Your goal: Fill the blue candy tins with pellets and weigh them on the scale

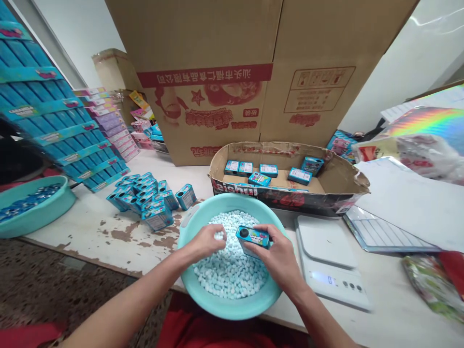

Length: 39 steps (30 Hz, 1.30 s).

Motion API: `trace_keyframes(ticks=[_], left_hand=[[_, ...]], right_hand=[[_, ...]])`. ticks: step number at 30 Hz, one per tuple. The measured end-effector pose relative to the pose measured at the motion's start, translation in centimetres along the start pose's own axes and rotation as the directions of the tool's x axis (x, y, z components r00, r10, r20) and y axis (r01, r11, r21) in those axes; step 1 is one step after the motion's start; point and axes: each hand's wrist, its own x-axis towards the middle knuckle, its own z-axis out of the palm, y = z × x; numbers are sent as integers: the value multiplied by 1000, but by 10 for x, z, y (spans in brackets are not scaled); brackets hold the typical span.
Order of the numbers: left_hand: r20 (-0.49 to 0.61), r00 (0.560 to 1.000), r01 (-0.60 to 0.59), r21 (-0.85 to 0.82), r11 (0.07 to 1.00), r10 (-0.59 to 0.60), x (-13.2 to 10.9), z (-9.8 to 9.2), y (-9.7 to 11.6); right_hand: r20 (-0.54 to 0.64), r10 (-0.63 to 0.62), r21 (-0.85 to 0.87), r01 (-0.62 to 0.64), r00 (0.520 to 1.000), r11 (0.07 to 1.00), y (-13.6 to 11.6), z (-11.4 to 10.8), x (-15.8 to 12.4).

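Note:
A teal plastic basin (192,285) in front of me holds a heap of small white and pale blue candies (232,275). Over its left side, my left hand (210,240) is closed around a few candies, some showing at the fingertips. My right hand (279,256) grips a small blue candy box (253,237) above the heap, thumb and fingers on its sides. A dark round hole shows on the box's top face. To the left of the basin stand several similar blue boxes (157,217) in a cluster.
Behind the basin, a torn cardboard tray (348,188) holds several blue boxes. A white digital scale (329,263) lies at right, beside papers. Stacked blue display packs (61,116) rise at left near another teal basin (54,212). A large carton (224,43) stands behind.

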Motion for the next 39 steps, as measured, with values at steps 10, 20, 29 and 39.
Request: trace_keyframes(ticks=[10,20,29,39], left_hand=[[-414,890,-328,-872,364,-189,4,15,44],[-390,914,-310,-851,424,-113,-1,17,53],[-416,902,-326,-828,457,-111,-1,19,56],[-366,928,-296,-834,466,-66,-2,21,59]], right_hand=[[212,-39,-89,59,977,994,-21,27,-4],[173,-95,40,89,980,995,-25,22,-12],[110,-17,85,8,994,996,-27,17,-10],[144,-8,125,-10,990,992,-23,18,-11]])
